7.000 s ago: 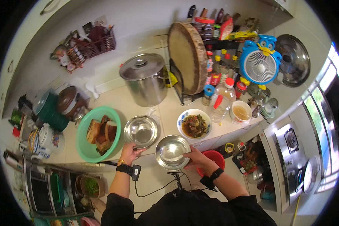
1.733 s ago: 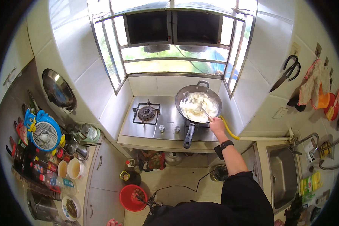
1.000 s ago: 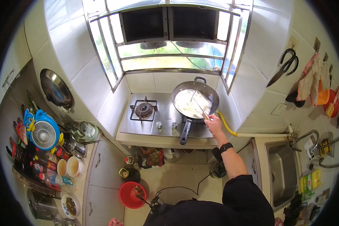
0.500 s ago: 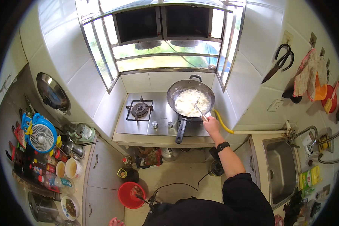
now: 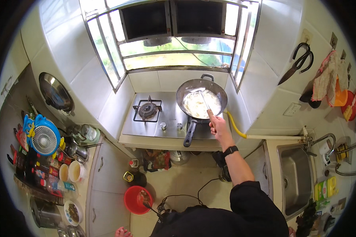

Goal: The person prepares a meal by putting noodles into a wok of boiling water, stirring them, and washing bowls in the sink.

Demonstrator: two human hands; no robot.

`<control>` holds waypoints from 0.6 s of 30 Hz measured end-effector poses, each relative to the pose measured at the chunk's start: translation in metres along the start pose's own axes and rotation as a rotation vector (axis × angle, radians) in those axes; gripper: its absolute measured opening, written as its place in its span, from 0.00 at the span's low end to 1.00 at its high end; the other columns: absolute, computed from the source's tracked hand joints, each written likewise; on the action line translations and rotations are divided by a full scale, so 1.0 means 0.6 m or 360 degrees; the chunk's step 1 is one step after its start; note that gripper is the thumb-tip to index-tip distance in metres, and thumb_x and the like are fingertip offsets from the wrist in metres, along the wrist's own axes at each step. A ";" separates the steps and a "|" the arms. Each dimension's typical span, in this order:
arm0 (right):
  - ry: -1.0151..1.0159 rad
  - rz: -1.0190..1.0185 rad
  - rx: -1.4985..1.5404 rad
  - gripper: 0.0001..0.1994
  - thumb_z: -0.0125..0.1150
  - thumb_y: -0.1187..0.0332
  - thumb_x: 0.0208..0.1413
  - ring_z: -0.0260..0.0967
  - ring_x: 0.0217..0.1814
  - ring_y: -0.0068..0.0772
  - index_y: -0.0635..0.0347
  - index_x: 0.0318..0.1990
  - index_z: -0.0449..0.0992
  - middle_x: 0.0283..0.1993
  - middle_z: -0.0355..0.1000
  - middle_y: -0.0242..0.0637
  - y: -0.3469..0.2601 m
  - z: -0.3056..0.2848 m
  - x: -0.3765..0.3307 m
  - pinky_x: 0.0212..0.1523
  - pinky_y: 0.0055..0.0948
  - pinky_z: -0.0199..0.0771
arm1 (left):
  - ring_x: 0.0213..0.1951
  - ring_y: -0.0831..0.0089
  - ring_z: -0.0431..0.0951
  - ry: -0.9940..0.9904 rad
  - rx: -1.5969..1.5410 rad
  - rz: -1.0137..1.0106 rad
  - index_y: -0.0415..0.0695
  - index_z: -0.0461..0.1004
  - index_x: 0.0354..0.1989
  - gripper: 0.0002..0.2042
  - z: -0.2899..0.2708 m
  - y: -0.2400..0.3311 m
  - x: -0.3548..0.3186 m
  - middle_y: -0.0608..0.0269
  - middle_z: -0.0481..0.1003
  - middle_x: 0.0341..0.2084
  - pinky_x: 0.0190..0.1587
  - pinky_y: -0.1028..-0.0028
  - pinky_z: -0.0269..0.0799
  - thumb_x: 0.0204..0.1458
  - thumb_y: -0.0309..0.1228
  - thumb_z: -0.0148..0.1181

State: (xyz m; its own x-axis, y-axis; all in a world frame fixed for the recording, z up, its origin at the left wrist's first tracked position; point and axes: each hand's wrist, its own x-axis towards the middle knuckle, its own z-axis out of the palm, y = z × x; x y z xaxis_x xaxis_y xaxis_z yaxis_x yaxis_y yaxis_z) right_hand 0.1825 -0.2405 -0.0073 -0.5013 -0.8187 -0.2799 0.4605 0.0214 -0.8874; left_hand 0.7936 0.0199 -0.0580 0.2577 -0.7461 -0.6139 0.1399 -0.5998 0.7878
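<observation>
My right hand point(image 5: 218, 125) is closed round the handle of a long spatula point(image 5: 205, 100). Its metal end dips into pale, whitish food point(image 5: 194, 106) in a dark wok point(image 5: 180, 93). The wok stands on the right burner of a steel gas stove point(image 5: 140, 128), its black handle point(image 5: 190, 133) pointing toward me, and my hand is just above its near right rim. Only a bit of my left hand point(image 5: 123, 232) shows at the lower edge, low beside my body; most of its fingers are hidden, and I cannot see anything held.
The left burner point(image 5: 147, 110) is bare. Bottles, bowls and a blue fan point(image 5: 44, 138) crowd the left counter. A red bucket point(image 5: 137, 200) and black cable point(image 5: 199, 197) lie on the floor. At right are a sink point(image 5: 298, 181), a yellow hose point(image 5: 234, 126) and hanging scissors point(image 5: 298, 63).
My right hand has moved slightly up and left toward the wok's rim. The spatula's end has shifted toward the wok's far side. My left hand stays low.
</observation>
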 end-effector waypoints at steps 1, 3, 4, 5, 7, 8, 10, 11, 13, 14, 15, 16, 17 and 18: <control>0.0066 -0.0146 -0.0228 0.16 0.58 0.55 0.53 0.48 0.08 0.15 0.59 0.32 0.67 0.17 0.60 0.28 0.010 0.003 0.008 0.07 0.17 0.45 | 0.41 0.63 0.71 -0.0010 -0.0010 0.0008 0.43 0.63 0.54 0.22 0.000 -0.002 -0.003 0.59 0.68 0.41 0.45 0.65 0.71 0.53 0.39 0.56; 0.0071 -0.0152 -0.0186 0.16 0.58 0.56 0.54 0.48 0.08 0.14 0.60 0.32 0.67 0.16 0.60 0.28 0.012 0.003 -0.003 0.07 0.17 0.45 | 0.41 0.63 0.71 0.0002 -0.0013 -0.0004 0.43 0.63 0.54 0.22 -0.001 -0.005 -0.012 0.59 0.68 0.41 0.45 0.65 0.71 0.53 0.39 0.56; 0.0074 -0.0162 -0.0140 0.15 0.58 0.56 0.54 0.48 0.07 0.14 0.61 0.33 0.67 0.16 0.60 0.27 0.015 0.007 -0.009 0.07 0.17 0.45 | 0.41 0.63 0.71 0.0012 -0.0019 -0.0008 0.43 0.63 0.54 0.22 -0.003 -0.007 -0.018 0.59 0.68 0.41 0.45 0.65 0.71 0.53 0.39 0.55; 0.0124 -0.0218 -0.0231 0.12 0.60 0.62 0.51 0.51 0.07 0.16 0.59 0.36 0.68 0.17 0.63 0.30 0.023 0.004 -0.016 0.05 0.19 0.46 | 0.41 0.63 0.71 0.0022 -0.0023 -0.0008 0.43 0.63 0.54 0.22 -0.007 -0.010 -0.020 0.59 0.68 0.41 0.45 0.65 0.71 0.53 0.39 0.55; 0.0278 -0.0375 -0.0602 0.11 0.59 0.66 0.48 0.57 0.10 0.23 0.57 0.38 0.68 0.18 0.65 0.33 0.044 -0.022 -0.015 0.08 0.25 0.53 | 0.41 0.63 0.71 -0.0020 -0.0041 -0.0011 0.42 0.63 0.54 0.23 -0.012 -0.011 -0.014 0.58 0.68 0.41 0.45 0.65 0.71 0.53 0.40 0.55; 0.0440 -0.0517 -0.0973 0.12 0.58 0.70 0.46 0.63 0.12 0.30 0.55 0.39 0.69 0.19 0.67 0.37 0.055 -0.040 -0.012 0.11 0.30 0.59 | 0.41 0.63 0.71 -0.0036 -0.0037 -0.0002 0.42 0.63 0.54 0.23 -0.015 -0.010 -0.009 0.58 0.68 0.41 0.45 0.65 0.71 0.53 0.40 0.55; 0.0695 -0.0865 -0.1622 0.17 0.53 0.75 0.40 0.70 0.27 0.46 0.53 0.42 0.68 0.26 0.70 0.43 0.060 -0.045 -0.038 0.28 0.43 0.68 | 0.41 0.63 0.71 -0.0024 -0.0010 0.0061 0.42 0.63 0.53 0.23 -0.037 -0.001 -0.001 0.57 0.68 0.40 0.44 0.65 0.71 0.53 0.41 0.56; 0.0687 -0.0886 -0.1798 0.18 0.52 0.76 0.40 0.69 0.31 0.49 0.53 0.43 0.68 0.28 0.70 0.44 0.064 -0.051 -0.058 0.32 0.45 0.67 | 0.41 0.63 0.71 -0.0033 0.0000 0.0075 0.42 0.63 0.53 0.23 -0.049 0.006 0.005 0.57 0.68 0.40 0.44 0.65 0.71 0.53 0.41 0.56; 0.0663 -0.0971 -0.2000 0.20 0.52 0.76 0.42 0.69 0.35 0.50 0.52 0.46 0.68 0.34 0.70 0.44 0.071 -0.062 -0.105 0.35 0.46 0.67 | 0.42 0.61 0.71 -0.0052 0.0159 0.0068 0.42 0.62 0.54 0.24 -0.065 0.022 0.018 0.56 0.68 0.41 0.44 0.64 0.71 0.52 0.41 0.56; 0.0694 -0.0973 -0.1991 0.20 0.52 0.76 0.42 0.69 0.35 0.50 0.52 0.46 0.68 0.34 0.70 0.44 0.074 -0.064 -0.129 0.35 0.46 0.67 | 0.42 0.61 0.71 -0.0075 0.0172 0.0082 0.42 0.62 0.54 0.24 -0.069 0.032 0.025 0.56 0.68 0.41 0.44 0.64 0.71 0.52 0.41 0.56; 0.0762 -0.1040 -0.2009 0.20 0.52 0.76 0.42 0.68 0.38 0.50 0.49 0.47 0.68 0.37 0.70 0.43 0.076 -0.068 -0.161 0.35 0.46 0.67 | 0.43 0.61 0.71 -0.0067 0.0165 0.0076 0.41 0.61 0.54 0.25 -0.064 0.044 0.023 0.55 0.68 0.42 0.45 0.64 0.71 0.52 0.42 0.56; 0.0836 -0.1106 -0.2026 0.20 0.52 0.76 0.43 0.68 0.40 0.51 0.47 0.47 0.68 0.40 0.70 0.43 0.079 -0.072 -0.192 0.36 0.45 0.67 | 0.43 0.60 0.71 -0.0064 0.0161 0.0071 0.41 0.61 0.54 0.26 -0.066 0.051 0.023 0.54 0.68 0.42 0.45 0.64 0.70 0.52 0.42 0.56; 0.0892 -0.1018 -0.2039 0.22 0.53 0.75 0.45 0.67 0.42 0.50 0.47 0.51 0.66 0.44 0.68 0.43 0.082 -0.078 -0.221 0.38 0.43 0.68 | 0.43 0.60 0.71 -0.0094 0.0186 0.0080 0.41 0.61 0.54 0.26 -0.073 0.053 0.031 0.54 0.68 0.42 0.45 0.64 0.70 0.52 0.42 0.56; 0.0944 -0.1003 -0.2031 0.22 0.53 0.75 0.45 0.67 0.42 0.50 0.47 0.51 0.66 0.44 0.68 0.43 0.085 -0.088 -0.257 0.38 0.43 0.68 | 0.44 0.59 0.71 -0.0145 0.0234 0.0099 0.40 0.60 0.55 0.26 -0.077 0.055 0.041 0.53 0.68 0.43 0.46 0.63 0.69 0.52 0.43 0.57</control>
State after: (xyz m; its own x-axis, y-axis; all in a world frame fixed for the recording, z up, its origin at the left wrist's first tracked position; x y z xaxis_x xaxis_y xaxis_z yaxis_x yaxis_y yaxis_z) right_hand 0.2444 -0.0828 -0.0287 -0.7194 -0.5515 0.4223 -0.6883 0.4845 -0.5398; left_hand 0.8486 -0.0049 -0.0446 0.1729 -0.8021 -0.5716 -0.0167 -0.5827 0.8125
